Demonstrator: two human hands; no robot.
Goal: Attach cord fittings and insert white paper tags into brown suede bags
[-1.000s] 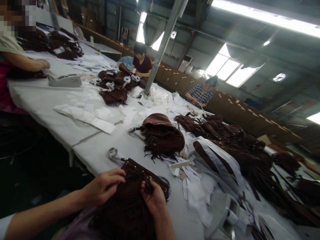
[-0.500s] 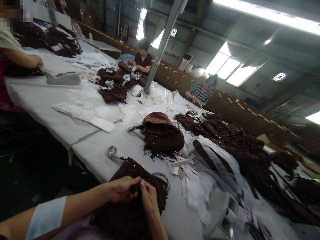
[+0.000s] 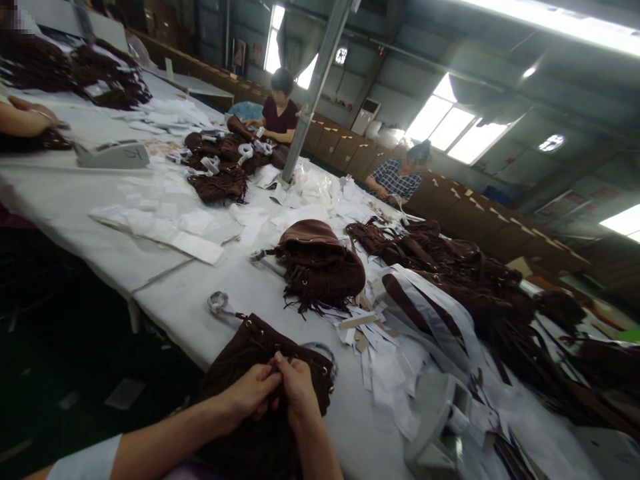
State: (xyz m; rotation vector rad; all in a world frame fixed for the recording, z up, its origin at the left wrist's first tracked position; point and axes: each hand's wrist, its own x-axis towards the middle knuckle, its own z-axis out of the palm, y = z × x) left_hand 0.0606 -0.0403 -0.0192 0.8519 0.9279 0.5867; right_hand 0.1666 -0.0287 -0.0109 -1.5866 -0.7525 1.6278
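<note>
A dark brown drawstring bag (image 3: 235, 360) with brass eyelets along its top edge leans at the table's near side, in front of my body. Both hands meet at its front, just below the eyelets. My left hand (image 3: 250, 395) is closed in a pinch, its fingertips against those of my right hand (image 3: 298, 388), which is pinched shut too. Between them is the bag's dark drawstring, mostly hidden by the fingers. A wrapped ring (image 3: 219, 302) sticks out from the bag's upper left corner, and a wrapped handle (image 3: 323, 351) curves behind its right side.
Another brown fringed bag (image 3: 320, 267) sits just beyond. Grey tape dispensers (image 3: 437, 427) (image 3: 113, 155) stand at right and far left. Paper strips (image 3: 385, 373) and a long pile of brown bags (image 3: 450, 267) cover the right side. A metal post (image 3: 315, 87) rises from the table; several people work around it.
My hands have drawn closer together, and the left has turned so its fingers meet the right thumb. The view has shifted slightly. The person at far left is now less in view.
</note>
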